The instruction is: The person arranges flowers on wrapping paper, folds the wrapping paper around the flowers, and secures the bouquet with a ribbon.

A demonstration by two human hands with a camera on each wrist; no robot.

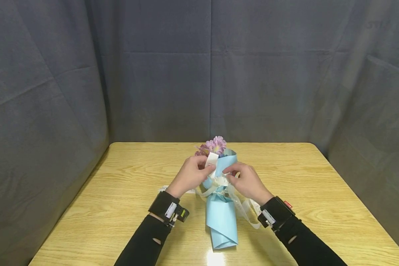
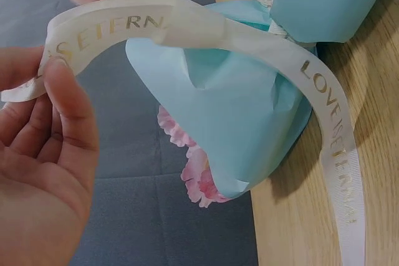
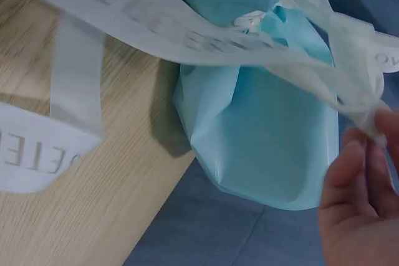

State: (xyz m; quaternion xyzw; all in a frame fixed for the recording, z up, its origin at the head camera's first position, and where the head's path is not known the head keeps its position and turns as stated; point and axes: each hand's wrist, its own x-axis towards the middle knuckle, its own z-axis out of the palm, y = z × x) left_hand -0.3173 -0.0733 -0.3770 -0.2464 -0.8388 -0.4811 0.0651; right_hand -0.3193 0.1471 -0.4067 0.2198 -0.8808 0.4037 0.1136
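A small bouquet lies on the table, its pink-purple flowers (image 1: 216, 145) at the far end and light-blue wrapping paper (image 1: 222, 221) gathered at the middle. White ribbon (image 2: 333, 116) with gold lettering is tied round that narrow waist. My left hand (image 1: 193, 173) pinches one ribbon length between thumb and fingers, above the left side of the flower end. On the other side, my right hand (image 1: 247, 181) pinches a ribbon loop or fold near the paper; the exact fold is partly hidden by its fingers. Long ribbon tails (image 3: 149, 17) trail to both sides.
The bouquet rests on a light wood-grain table (image 1: 136, 177). Grey cloth (image 1: 159, 92) hangs behind the table and along both sides. Ribbon tails lie on the tabletop beside the bouquet. A dark strap with a small device (image 1: 173, 210) sits on each wrist.
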